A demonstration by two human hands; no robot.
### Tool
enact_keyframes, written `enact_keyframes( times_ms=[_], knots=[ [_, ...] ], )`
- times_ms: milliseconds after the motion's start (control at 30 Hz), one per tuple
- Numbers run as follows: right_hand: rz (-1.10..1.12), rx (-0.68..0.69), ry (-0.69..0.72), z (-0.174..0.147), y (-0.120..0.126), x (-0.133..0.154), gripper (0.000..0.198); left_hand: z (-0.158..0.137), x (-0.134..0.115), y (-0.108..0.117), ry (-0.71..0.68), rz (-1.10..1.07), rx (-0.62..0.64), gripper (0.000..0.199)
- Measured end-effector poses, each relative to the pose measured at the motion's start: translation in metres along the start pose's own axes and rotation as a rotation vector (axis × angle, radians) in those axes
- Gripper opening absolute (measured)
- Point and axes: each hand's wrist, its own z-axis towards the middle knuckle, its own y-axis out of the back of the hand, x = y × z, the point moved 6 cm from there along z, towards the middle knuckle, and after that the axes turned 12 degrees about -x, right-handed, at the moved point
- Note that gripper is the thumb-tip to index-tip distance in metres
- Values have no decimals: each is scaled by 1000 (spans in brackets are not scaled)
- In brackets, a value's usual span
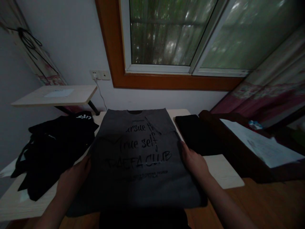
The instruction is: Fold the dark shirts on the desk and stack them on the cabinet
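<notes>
Shirt, dark grey, printed, lies front side up in the middle of the table, neckline toward the wall, hem toward the person. Left hand at its left side edge, right hand at its right side edge. Arms come in from the bottom corners, roughly mirrored, forearms slanting inward and away from the body. Left fingers curled in on the cloth edge, tips lost in shadow. Right fingers pinch the other edge, thumb side up, rest tucked out of sight under the fabric. Right hand sits slightly farther forward than left. Whether the cloth is lifted off the tabletop: cannot tell.

Edges: top of shirt comes near the table's back edge by the wall. Near right corner of hem sticks out past the front edge, over the floor. Left side tight: black clothes heaped just beside the shirt and left hand, below a small raised shelf. Right side: dark folded item just beyond the right hand, bare strip of tabletop showing between it and the table's front right corner. Most room is above the hands, toward the window.
</notes>
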Motion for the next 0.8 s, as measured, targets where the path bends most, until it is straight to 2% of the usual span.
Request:
enact_keyframes(
  times_ms=[100, 200, 367, 533, 633, 800],
  knots=[
    [9, 32, 20, -7, 2, -3, 54, -7, 4, 0, -31, -17, 35, 54],
    [-19, 0, 39, -5, 9, 0, 57, -5, 4, 5, -47, -27, 1, 53],
    [-89, -77, 38, 18, 23, 16, 56, 21, -6, 16, -41, -63, -88, 53],
    [-126, -17, 15, 34, 18, 27, 61, 40, -16, 9, -54, -68, -134, 54],
    [-133, -8, 7, 30, 11, 24, 64, 38, -10, -4, -64, -112, -118, 54],
    [-128, 21, 44, 10, 5, 12, 74, 20, 16, -20, -57, -188, 27, 58]
  ],
)
